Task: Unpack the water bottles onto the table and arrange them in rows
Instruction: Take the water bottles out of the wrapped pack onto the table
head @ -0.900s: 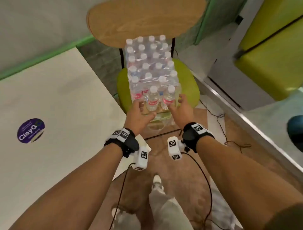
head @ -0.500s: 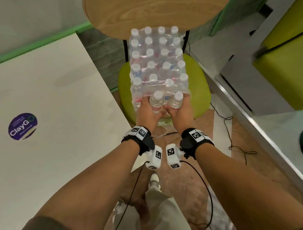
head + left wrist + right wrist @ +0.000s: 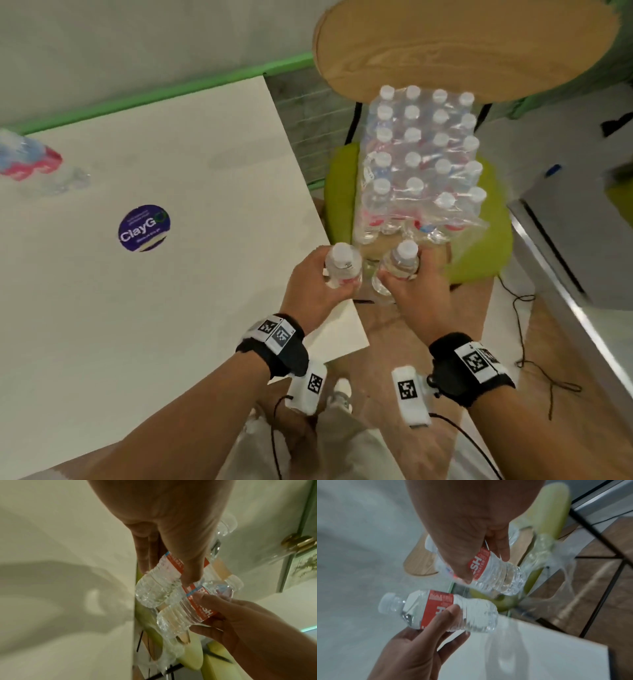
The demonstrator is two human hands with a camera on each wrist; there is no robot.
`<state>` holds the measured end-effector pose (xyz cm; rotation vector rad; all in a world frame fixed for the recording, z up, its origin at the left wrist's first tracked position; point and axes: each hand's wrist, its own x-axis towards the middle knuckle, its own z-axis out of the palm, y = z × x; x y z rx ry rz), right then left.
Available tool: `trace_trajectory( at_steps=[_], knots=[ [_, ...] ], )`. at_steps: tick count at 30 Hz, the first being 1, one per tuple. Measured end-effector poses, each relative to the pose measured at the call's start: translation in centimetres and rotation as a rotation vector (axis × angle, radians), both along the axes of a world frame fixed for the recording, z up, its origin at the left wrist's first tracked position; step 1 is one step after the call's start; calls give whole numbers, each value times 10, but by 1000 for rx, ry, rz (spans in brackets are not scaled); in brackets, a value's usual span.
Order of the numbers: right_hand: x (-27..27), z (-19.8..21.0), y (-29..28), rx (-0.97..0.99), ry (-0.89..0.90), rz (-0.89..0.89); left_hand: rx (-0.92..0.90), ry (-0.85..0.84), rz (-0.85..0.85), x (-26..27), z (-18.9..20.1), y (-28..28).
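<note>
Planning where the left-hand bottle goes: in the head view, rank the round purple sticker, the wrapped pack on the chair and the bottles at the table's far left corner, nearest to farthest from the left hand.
1. wrapped pack, on the chair, ahead and right of the left hand.
2. purple sticker, on the table to its left; nearly as close.
3. bottles at the far left corner, clearly farthest.

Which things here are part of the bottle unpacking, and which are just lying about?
Part of the job:
left hand gripping a water bottle
right hand gripping another water bottle
shrink-wrapped pack of bottles on the green chair
white table

Just lying about:
purple ClayG sticker
floor cables
</note>
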<state>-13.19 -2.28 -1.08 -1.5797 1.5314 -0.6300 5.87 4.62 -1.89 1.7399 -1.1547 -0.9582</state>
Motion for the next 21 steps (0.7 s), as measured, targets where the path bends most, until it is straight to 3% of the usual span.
trace_trajectory(
  at_steps=[5,13,17,21],
  knots=[
    [94,20,38,14,-69,154,21,-37,158,102,16,75],
    [302,21,98,2,-93,375,74,-110,469,288,10,185],
    [398,8,129,26,-70,495,121,-155,628,368,-2,219],
    [454,-10,148,0,8,536,170,-172,687,412,-7,228]
  ],
)
